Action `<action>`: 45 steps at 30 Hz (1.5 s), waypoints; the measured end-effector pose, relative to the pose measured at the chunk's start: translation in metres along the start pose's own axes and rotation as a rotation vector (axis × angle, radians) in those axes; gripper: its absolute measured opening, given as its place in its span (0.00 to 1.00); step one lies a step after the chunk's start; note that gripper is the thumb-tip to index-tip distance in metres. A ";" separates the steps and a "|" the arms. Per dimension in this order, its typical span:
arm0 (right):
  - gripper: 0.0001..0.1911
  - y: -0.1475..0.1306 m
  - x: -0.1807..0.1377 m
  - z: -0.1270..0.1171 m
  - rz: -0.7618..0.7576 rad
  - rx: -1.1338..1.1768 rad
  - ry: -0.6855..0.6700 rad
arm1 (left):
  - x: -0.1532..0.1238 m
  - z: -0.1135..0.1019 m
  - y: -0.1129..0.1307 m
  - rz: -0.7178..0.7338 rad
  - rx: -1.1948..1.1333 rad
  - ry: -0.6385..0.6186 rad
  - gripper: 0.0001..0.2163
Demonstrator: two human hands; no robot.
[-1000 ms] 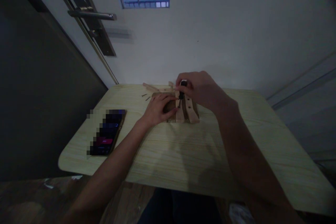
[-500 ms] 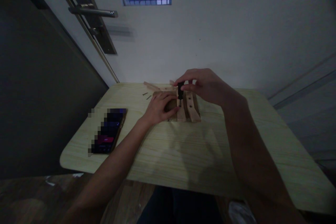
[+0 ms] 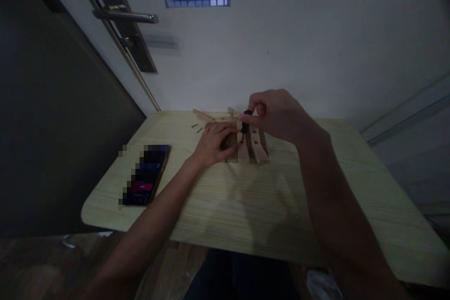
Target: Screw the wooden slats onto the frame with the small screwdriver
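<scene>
My right hand [image 3: 272,113] is closed round the black handle of a small screwdriver [image 3: 245,124], which leans slightly to the right. The screwdriver's shaft points down at a hole in a pale wooden strip [image 3: 243,154], and its tip meets the strip near my left thumb. My left hand [image 3: 214,144] lies flat over a brown wooden base [image 3: 230,140], thumb and forefinger apart and touching the strip's left side. To the right of that strip, a second wooden strip [image 3: 258,147] with dark holes lies on the base. The left hand covers part of the base.
Two loose screws [image 3: 197,128] lie left of the base. More wooden pieces [image 3: 204,116] are behind it. A phone [image 3: 147,173] rests on the left of the pale wooden table [image 3: 225,211]. A white door with a metal handle [image 3: 130,16] rises behind the table's far edge.
The screwdriver has gone from nearly upright to leaning right at its top. My right hand has turned and its fingers have shifted on the handle. My left hand stays in place.
</scene>
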State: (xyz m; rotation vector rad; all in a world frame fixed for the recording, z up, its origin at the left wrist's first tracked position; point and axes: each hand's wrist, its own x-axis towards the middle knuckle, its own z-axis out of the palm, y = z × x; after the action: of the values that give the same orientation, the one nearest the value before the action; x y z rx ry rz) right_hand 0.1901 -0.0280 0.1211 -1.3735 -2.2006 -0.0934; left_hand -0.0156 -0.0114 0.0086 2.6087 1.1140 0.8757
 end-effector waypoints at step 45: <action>0.08 -0.011 -0.003 0.001 0.021 -0.072 -0.087 | 0.002 -0.002 0.004 -0.013 0.000 -0.020 0.21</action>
State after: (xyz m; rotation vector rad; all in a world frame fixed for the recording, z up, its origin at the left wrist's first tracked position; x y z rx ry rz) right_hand 0.1810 -0.0355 0.1210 -1.4653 -2.2731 -0.1084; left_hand -0.0138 -0.0130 0.0127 2.6012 1.1253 0.8455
